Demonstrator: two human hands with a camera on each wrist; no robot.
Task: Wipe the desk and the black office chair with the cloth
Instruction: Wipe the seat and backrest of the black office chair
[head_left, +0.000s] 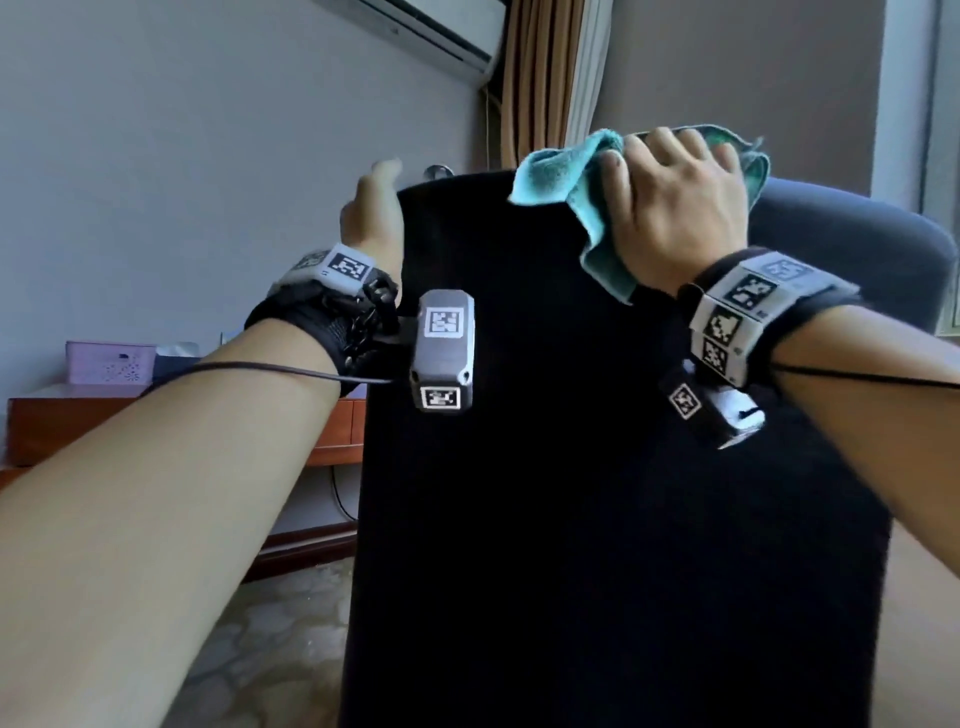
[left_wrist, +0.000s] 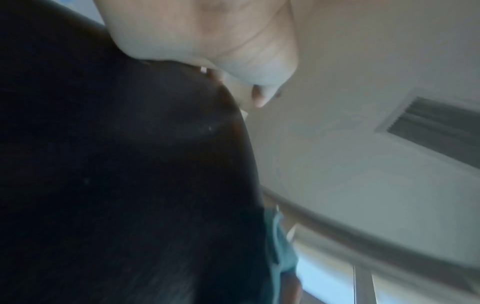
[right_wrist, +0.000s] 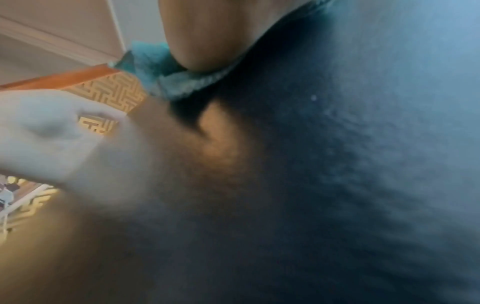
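Cloth (head_left: 566, 192) gripped by right hand (head_left: 675, 208) atop chair (head_left: 571, 467), left hand (head_left: 371, 208) fingers hidden, grip unclear

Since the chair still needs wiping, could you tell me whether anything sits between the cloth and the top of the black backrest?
Nothing visible does. The right hand already presses the teal cloth directly onto the top edge of the black office chair, while the left hand holds the backrest's other corner, clear of the cloth.
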